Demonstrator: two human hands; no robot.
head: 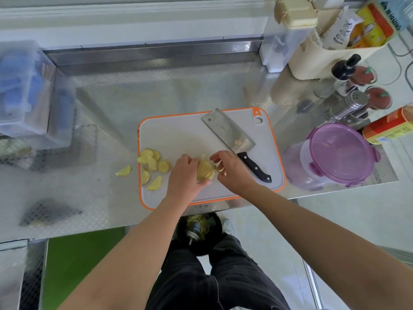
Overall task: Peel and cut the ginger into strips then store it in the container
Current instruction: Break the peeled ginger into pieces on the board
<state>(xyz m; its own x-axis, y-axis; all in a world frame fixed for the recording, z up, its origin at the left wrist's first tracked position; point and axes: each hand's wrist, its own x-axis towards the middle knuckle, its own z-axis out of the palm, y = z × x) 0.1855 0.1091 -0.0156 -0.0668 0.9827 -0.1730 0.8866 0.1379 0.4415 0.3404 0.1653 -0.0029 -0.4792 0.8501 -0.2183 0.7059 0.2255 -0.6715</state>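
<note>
While over the board (pixel 178 135), ginger stack (pixel 205 172) between both hands' fingers (pixel 203 183)

shiny metal counter (pixel 107 104), matt plastic board (pixel 178 135)

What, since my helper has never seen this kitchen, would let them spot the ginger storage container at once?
On the steel counter, find the orange-rimmed cutting board; the container stands just off its right edge. It is a round clear tub with a translucent purple clip-on lid, the only purple-lidded thing beside the red-and-yellow tin and metal shaker behind it.
</note>
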